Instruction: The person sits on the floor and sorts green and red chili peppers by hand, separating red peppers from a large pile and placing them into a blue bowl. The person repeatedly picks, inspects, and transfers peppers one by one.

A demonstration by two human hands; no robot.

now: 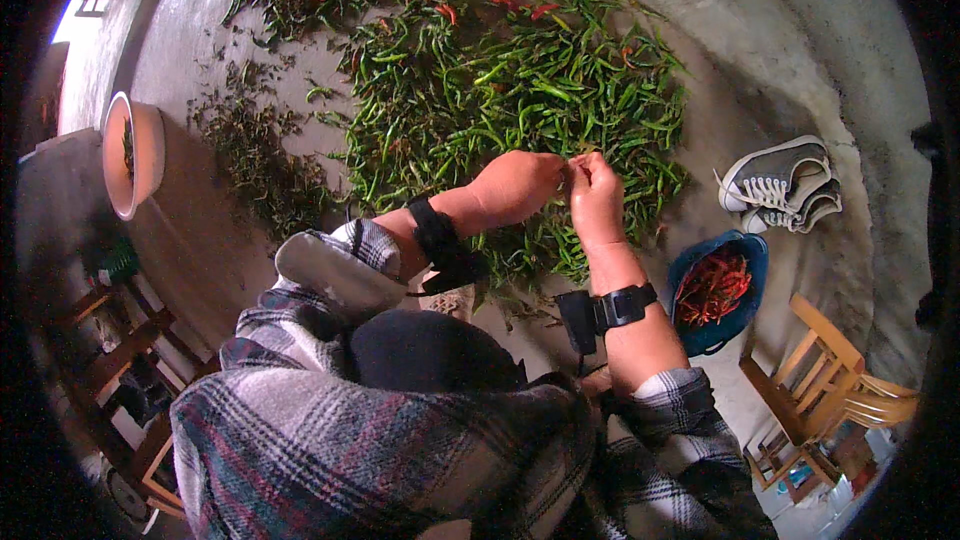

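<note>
My left hand (523, 181) and my right hand (596, 195) meet at the fingertips above a broad spread of green chili peppers (555, 94). The fingers of both are bent and pinched together. Whatever may lie between them is too small and too hidden to make out. Some red chilies (446, 13) show among the green ones at the far side. Left of the spread lies a darker heap of withered leaves and stems (259, 142). A blue bucket (681, 270) of red chilies (712, 289) stands right of my right forearm.
A pair of grey canvas shoes (780, 184) sits on the concrete floor at the right. Nearer me is a wooden chair (810, 371). At the far left stands a pale pink basin (154, 150) with some green bits inside. Dark wooden furniture (127, 360) fills the lower left.
</note>
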